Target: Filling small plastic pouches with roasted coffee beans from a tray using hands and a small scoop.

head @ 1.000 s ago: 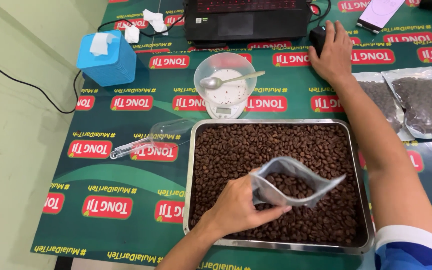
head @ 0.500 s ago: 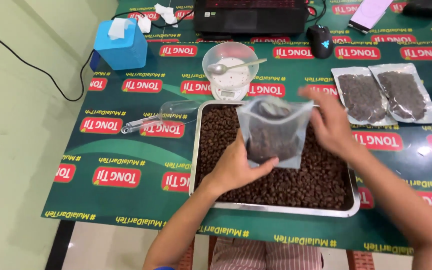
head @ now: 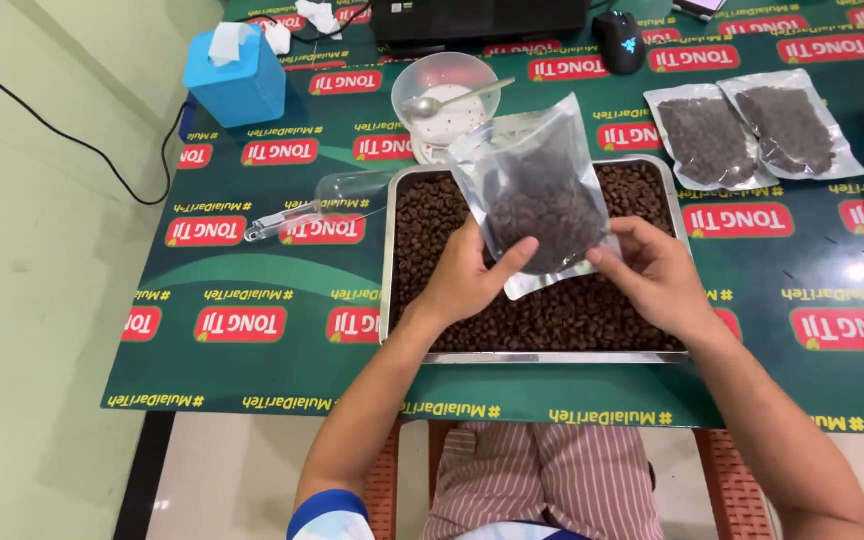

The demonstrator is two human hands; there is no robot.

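Green printed sheeting is covering the desk [head: 252,270], which is standing on a pale floor beside a light green wall.

A rectangular metal tray [head: 389,260] is lying flat near the front edge of the desk and is holding a full layer of dark brown coffee beans [head: 562,315].

The clear plastic pouch [head: 537,195] is being held above the tray, partly filled, with its beans gathered in the lower half. Its long axis is running nearly upright, leaning slightly to the left; the mouth is pointing up and away from the person, and the bottom edge is pointing down toward the tray.

The left hand [head: 467,275] is grasping the lower left part of the pouch, with the thumb lying across its front face. The right hand [head: 657,275] is gripping the lower right corner between thumb and fingers.

A clear round bowl [head: 442,90] is standing just behind the tray, with a metal spoon [head: 457,98] resting across it. A clear plastic scoop [head: 327,200] is lying on its side just left of the tray.

Two filled pouches [head: 752,125] are lying flat side by side to the right of the tray, each holding dark beans. A blue tissue box [head: 237,80] is standing at the far left with a white tissue protruding. A black computer mouse [head: 619,40] is sitting at the far edge.
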